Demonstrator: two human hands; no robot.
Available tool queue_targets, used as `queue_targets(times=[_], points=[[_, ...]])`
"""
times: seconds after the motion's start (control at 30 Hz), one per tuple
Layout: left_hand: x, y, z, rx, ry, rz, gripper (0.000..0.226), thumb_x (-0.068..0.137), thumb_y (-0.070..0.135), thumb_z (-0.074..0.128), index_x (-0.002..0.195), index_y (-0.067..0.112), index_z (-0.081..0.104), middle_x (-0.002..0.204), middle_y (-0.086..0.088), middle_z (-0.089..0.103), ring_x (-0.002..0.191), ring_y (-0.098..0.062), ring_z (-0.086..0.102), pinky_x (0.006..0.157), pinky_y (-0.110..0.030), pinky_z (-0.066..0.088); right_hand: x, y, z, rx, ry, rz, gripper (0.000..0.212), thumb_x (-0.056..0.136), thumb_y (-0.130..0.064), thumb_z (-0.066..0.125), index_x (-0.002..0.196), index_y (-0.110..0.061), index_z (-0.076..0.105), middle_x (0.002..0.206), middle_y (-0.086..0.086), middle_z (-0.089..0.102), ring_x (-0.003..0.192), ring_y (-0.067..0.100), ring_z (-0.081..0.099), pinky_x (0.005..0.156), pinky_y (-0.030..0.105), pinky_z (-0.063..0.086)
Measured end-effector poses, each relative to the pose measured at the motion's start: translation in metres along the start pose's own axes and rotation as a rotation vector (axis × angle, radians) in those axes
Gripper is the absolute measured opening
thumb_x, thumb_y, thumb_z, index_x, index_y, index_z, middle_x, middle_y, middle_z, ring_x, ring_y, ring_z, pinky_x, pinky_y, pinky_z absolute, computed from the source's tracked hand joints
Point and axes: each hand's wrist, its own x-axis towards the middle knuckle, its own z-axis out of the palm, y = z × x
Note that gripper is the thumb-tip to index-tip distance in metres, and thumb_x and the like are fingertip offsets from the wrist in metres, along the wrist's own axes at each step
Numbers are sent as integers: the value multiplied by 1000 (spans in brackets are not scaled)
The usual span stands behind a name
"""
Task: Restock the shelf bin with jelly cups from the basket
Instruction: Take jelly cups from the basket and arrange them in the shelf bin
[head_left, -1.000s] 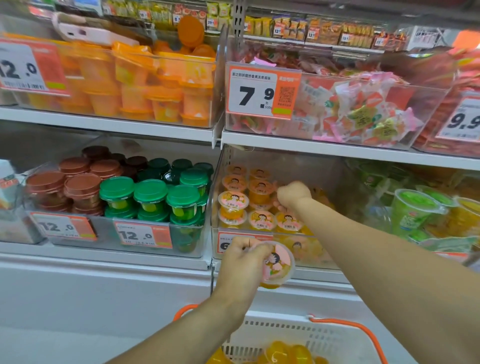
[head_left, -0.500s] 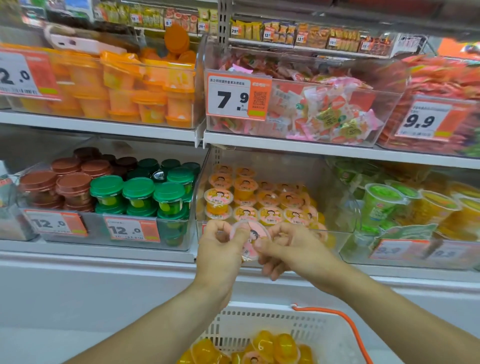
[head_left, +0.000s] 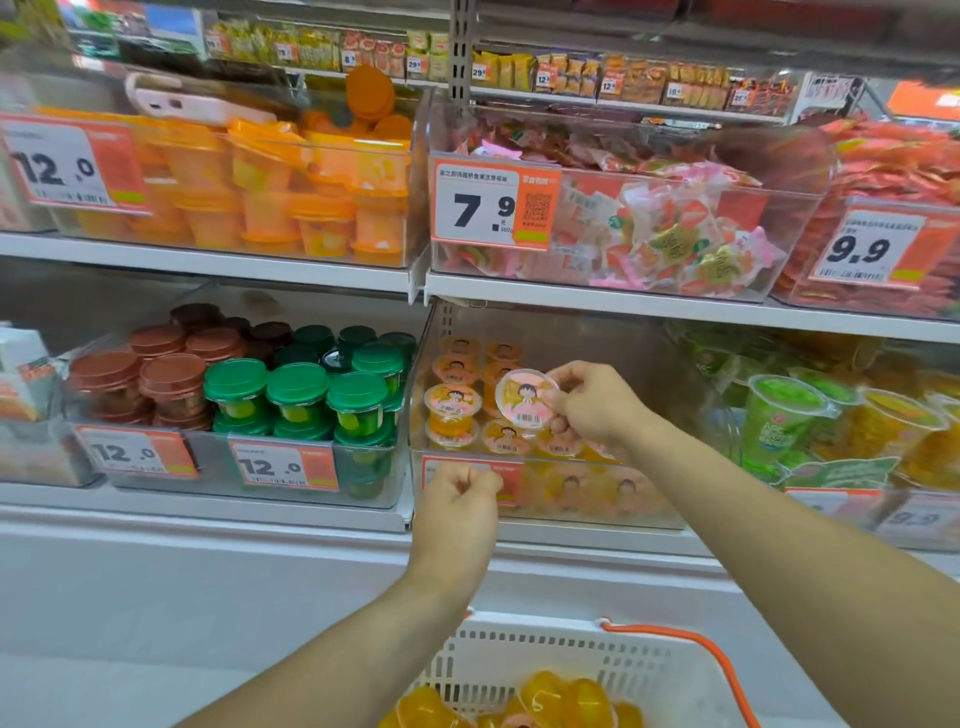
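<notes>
My right hand (head_left: 592, 402) pinches a jelly cup (head_left: 524, 399) by its rim, its pink cartoon lid tilted toward me, above the clear shelf bin (head_left: 597, 499) on the lower shelf. Several orange jelly cups (head_left: 451, 410) stand stacked in the bin's left and front part. My left hand (head_left: 460, 501) is curled in a loose fist holding nothing, in front of the bin's orange price tag. The white basket (head_left: 566, 654) with orange handles sits below at the bottom edge, with several yellow jelly cups (head_left: 571, 701) in it.
Left of the bin is a clear bin of green-lidded cups (head_left: 296, 395) and brown-lidded cups (head_left: 156, 374). To the right stand green and yellow drink cups (head_left: 779, 415). The upper shelf (head_left: 597, 306) overhangs with candy bins and price tags. A white cabinet front runs beneath.
The jelly cup passed from my left hand to my right, which lifted it up over the bin. My left hand let go, curled empty and dropped slightly.
</notes>
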Motion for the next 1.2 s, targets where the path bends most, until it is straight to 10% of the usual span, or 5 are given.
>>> queue_targets(times=[0.2,0.93,1.2], points=[[8,-2,5,6,5,12,11,95,15,52,85,11,51,81,-6,54,78,-21,51,87,-47,50,29,5,20,124,-116,301,18,99,-13,53,108,0,61,68,14,57,55,19,52,55,28,49],[8,-7,5,81,-52,41,13,96,15,51,83,12,50,78,-2,54,78,-16,53,84,-41,51,21,-3,35,167,-49,330,22,98,-13,58,102,8,62,75,18,65,54,22,61,53,27,57],[15,-28,7,163,-87,70,17,96,18,50,79,14,47,77,-4,56,85,-28,61,69,-35,45,-16,2,7,-225,323,-113,19,92,-31,58,88,-17,71,79,-1,72,79,15,68,77,28,53]])
